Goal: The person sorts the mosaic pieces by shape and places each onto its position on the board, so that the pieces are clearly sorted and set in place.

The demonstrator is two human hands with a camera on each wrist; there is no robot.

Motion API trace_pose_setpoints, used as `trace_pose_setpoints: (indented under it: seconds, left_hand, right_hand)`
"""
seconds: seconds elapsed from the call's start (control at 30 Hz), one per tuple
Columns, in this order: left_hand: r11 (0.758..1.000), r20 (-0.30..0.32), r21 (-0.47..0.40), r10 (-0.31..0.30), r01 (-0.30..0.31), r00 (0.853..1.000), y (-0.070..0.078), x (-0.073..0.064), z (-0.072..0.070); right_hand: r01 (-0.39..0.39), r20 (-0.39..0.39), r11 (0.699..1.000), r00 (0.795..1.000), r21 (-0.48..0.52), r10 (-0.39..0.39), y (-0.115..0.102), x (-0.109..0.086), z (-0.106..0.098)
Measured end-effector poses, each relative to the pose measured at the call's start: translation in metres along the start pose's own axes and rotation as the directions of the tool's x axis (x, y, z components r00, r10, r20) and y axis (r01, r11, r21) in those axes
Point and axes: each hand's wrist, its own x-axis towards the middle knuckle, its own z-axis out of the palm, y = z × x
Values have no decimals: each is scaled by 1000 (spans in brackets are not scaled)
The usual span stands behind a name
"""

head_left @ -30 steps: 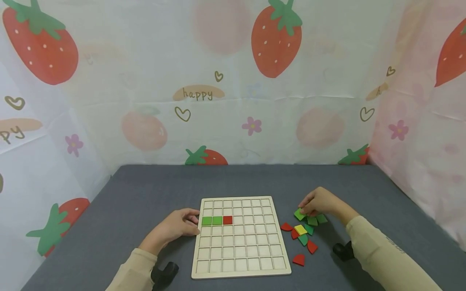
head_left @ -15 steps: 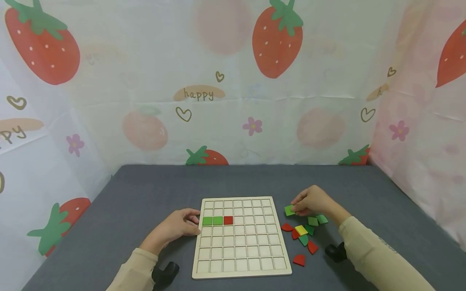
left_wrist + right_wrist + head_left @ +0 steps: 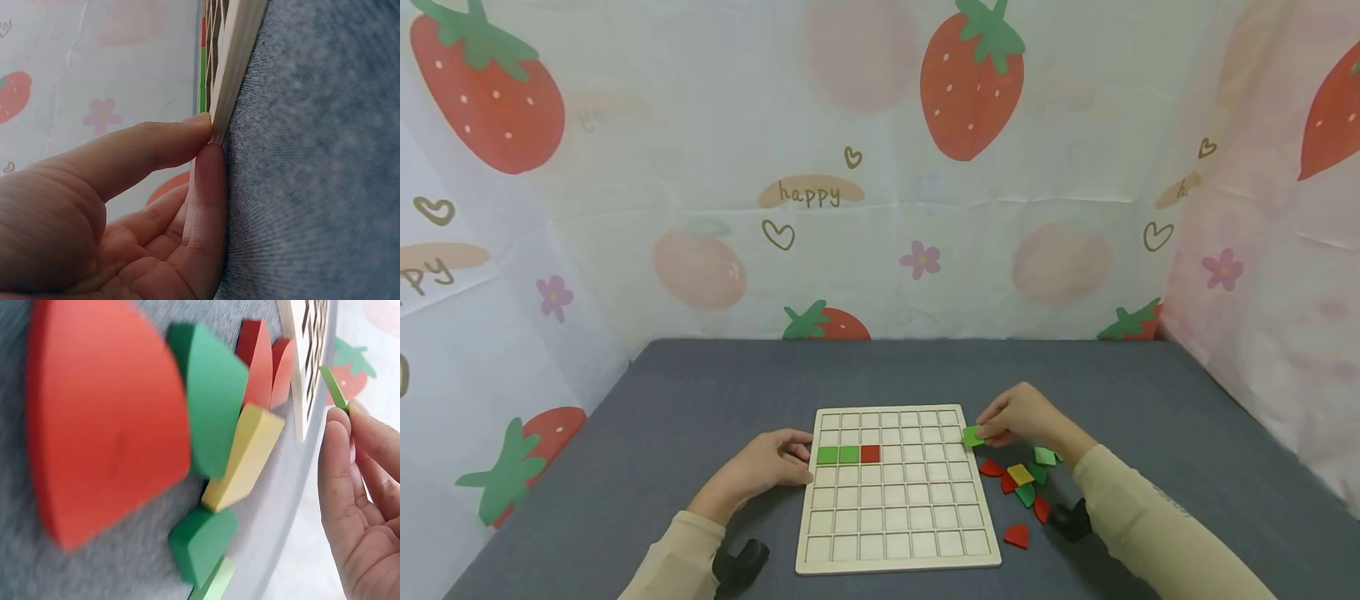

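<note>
A pale wooden grid board (image 3: 897,521) lies on the dark grey table. Two green tiles (image 3: 837,455) and a red tile (image 3: 870,454) sit side by side in its third row from the back, at the left. My left hand (image 3: 765,460) pinches the board's left edge; in the left wrist view the thumb (image 3: 169,139) meets the rim, with a finger against the edge's underside. Between thumb and fingertips my right hand (image 3: 1018,415) holds a light green square tile (image 3: 972,436), which overlaps the board's right rim in the head view and shows tilted in the right wrist view.
Right of the board lies a loose group of pieces: a yellow tile (image 3: 1020,474), red quarter-round pieces, green quarter-round pieces and a green square tile (image 3: 1045,456). One red piece (image 3: 1017,536) lies nearer the front. A strawberry-print curtain (image 3: 880,275) borders the table.
My right hand has carried the light green tile leftward from the pile to the board's right rim. My left hand has stayed at the board's left edge.
</note>
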Motion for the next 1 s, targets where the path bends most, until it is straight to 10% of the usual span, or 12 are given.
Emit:
trace_pose_setpoints:
  seconds: [1.0]
  left_hand:
    - [1000,0,-17,-13,13,1000,3,0,0]
  right_hand:
    - [-31,3,999,1000,22,31,-26,16,43]
